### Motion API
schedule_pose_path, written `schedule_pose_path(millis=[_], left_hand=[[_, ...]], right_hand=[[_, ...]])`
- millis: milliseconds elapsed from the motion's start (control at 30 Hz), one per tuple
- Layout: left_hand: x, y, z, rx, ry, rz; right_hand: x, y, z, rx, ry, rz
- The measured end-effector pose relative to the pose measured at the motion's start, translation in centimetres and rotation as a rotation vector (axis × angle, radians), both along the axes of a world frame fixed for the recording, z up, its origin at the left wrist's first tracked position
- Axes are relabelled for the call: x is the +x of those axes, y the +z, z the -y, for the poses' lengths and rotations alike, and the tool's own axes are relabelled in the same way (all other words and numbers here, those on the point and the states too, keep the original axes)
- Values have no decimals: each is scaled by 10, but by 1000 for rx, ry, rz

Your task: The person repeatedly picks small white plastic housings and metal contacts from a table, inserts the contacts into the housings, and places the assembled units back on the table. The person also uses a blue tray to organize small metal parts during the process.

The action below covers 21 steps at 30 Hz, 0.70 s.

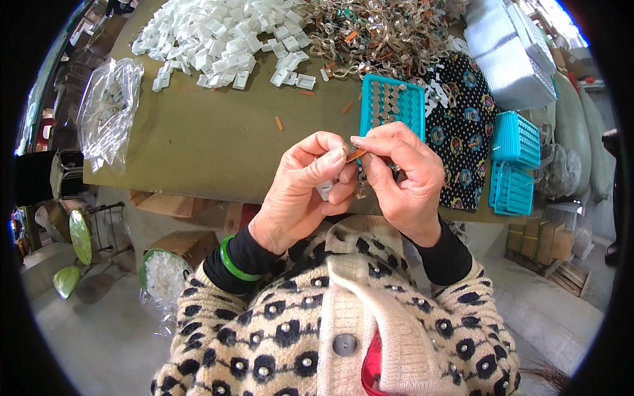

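My left hand and my right hand meet at the front edge of the table, fingertips almost touching. Between the right thumb and forefinger is a small orange strip, one end reaching the left fingertips. The left thumb and forefinger pinch together there; whatever else they grip is too small to make out. A small white plastic piece is tucked under the curled left fingers. Just beyond my right hand stands a teal tray with small round metal discs in its pockets. Strands of clear cord hang below the fingers.
White plastic pieces are heaped at the far left, tangled clear-corded parts at the far middle. A plastic bag lies left. Patterned cloth, stacked teal trays and white trays stand right. Loose orange strips dot the table.
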<state>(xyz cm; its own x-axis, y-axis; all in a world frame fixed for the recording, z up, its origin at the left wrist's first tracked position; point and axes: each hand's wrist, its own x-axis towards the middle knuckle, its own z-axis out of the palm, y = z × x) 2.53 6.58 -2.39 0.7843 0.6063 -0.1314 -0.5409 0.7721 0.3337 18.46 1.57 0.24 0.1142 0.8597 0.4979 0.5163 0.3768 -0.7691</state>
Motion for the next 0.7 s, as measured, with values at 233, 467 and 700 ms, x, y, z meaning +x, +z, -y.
schedule_pose_path(millis=[233,467,700], left_hand=[[0,-3,-2,8,-162,119],[-6,10,-4,-159,-145,34],[-20,30,-20,290,6,-574]], right_hand=[[9,2,5,-397,192,-754],[6,5,7,-168,154,-186],[3,2,6,-267,153,-305]])
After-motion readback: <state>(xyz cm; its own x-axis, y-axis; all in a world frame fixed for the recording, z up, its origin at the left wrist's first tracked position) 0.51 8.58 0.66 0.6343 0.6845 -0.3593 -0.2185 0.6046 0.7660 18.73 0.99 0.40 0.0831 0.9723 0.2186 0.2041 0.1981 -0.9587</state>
